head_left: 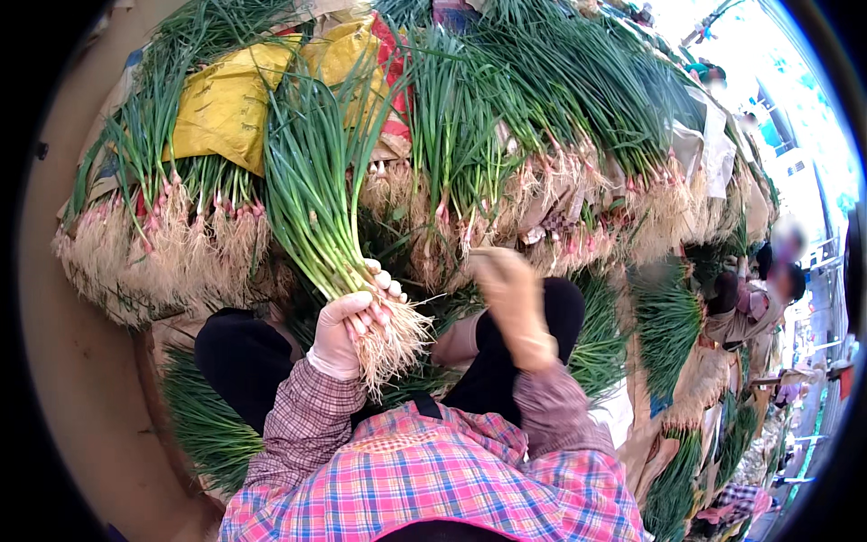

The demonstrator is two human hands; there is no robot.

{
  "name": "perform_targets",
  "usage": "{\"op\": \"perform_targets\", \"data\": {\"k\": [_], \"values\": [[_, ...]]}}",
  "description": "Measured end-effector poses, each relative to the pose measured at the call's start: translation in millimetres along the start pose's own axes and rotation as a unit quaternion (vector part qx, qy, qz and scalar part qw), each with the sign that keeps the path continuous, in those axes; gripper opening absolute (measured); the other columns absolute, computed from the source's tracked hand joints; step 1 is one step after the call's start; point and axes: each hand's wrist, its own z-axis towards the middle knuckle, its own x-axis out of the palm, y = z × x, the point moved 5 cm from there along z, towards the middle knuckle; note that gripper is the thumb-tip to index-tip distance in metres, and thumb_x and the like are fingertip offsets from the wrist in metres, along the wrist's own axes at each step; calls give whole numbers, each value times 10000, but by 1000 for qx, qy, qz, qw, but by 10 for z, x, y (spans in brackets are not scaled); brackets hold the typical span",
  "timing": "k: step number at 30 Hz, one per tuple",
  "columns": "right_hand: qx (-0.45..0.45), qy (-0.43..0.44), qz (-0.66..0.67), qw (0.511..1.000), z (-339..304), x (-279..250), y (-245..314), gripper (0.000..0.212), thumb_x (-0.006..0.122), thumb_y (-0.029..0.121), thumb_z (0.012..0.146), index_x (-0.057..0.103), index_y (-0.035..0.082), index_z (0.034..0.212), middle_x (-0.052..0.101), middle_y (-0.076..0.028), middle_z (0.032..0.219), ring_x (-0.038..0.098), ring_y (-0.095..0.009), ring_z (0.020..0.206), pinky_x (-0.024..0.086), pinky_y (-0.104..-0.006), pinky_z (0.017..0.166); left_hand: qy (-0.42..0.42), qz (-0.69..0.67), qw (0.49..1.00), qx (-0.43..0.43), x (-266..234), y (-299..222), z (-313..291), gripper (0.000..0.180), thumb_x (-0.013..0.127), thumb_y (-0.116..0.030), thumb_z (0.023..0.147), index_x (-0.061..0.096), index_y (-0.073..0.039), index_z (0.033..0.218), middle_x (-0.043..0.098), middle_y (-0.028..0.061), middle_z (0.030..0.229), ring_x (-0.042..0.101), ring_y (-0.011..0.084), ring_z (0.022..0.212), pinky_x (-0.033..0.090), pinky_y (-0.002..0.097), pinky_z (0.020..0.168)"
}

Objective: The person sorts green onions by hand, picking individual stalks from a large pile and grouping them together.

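My left hand (pixel 348 321), in a thin pale glove, is closed around a bunch of spring onions (pixel 327 244) just above their roots. The green leaves fan up and away from me, while a tuft of pale roots (pixel 394 348) hangs below the fist. To the right, my right hand (pixel 513 303) in a tan glove is smeared by motion. Its fingertips reach toward the whitish stems and roots of the spring onions heaped in front (pixel 456 181). Whether it touches or grips any of them is hidden by the blur.
Rooted spring onions spread in a wide bank ahead, partly under yellow sacks (pixel 226 104) and a red-edged sack (pixel 393 81). More bunches lie beside my knees, left (pixel 203 420) and right (pixel 664 330). A brown wall (pixel 86 388) curves along the left. Other people (pixel 754 307) sit at far right.
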Motion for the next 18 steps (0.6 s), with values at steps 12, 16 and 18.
{"op": "perform_targets", "data": {"k": [12, 16, 18], "values": [[262, 105, 439, 853, -139, 1093, 98, 273, 655, 172, 842, 631, 13, 1062, 635, -7, 798, 503, -55, 597, 400, -208, 612, -112, 237, 959, -111, -313, 91, -8, 355, 530, 10, 755, 534, 67, 1105, 600, 119, 816, 608, 179, 656, 522, 283, 632], [292, 54, 513, 805, 371, 1106, -59, 141, 600, 54, 857, 601, 35, 998, 624, -3, 773, 485, -32, 537, 377, -150, 442, -97, 259, 955, -106, -268, 81, 16, 380, 560, 2, 749, 522, 81, 1119, 612, 129, 850, 613, 179, 662, 527, 287, 639], [302, 76, 477, 822, 261, 1175, 64, 130, 588, 65, 871, 597, 23, 994, 622, -8, 760, 477, -38, 518, 386, -164, 439, -92, 259, 958, -83, -297, 78, 35, 381, 585, -10, 740, 531, 69, 1109, 615, 130, 863, 612, 175, 660, 527, 293, 655]]}}
